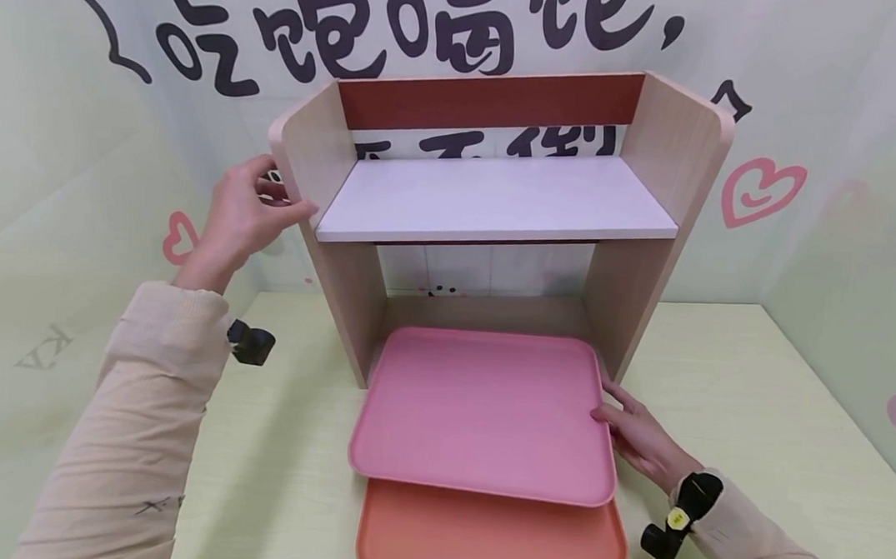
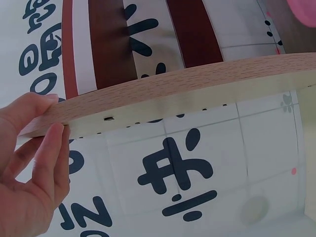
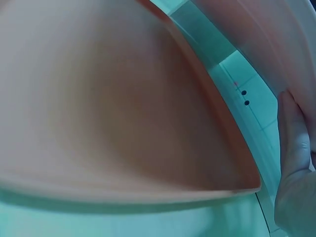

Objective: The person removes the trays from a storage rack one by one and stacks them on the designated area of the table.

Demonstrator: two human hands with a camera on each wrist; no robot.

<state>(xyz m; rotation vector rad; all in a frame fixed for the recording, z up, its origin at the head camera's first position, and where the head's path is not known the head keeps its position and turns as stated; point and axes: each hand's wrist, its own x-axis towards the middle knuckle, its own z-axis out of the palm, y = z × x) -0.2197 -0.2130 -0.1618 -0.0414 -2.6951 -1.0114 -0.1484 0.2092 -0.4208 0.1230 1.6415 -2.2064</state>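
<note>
A small wooden desk shelf (image 1: 658, 189) stands on the table, with a white board across its middle. My left hand (image 1: 248, 208) grips the upper front edge of its left side panel (image 1: 314, 153); in the left wrist view thumb and fingers lie on opposite faces of that panel (image 2: 173, 94). With my right hand (image 1: 640, 438) I hold a pink tray (image 1: 480, 414) by its right edge, thumb near the rim. Its far end reaches into the shelf's lower opening. Below it an orange tray (image 1: 489, 536) shows its near part; the rest is covered. The orange tray (image 3: 138, 108) fills much of the right wrist view.
The pale table (image 1: 721, 391) extends on both sides of the shelf. Behind it hangs a white backdrop (image 1: 204, 10) with large black characters and pink hearts. A dark red strip (image 1: 493, 98) spans the shelf's top back. Each wrist carries a small black camera (image 1: 252, 343).
</note>
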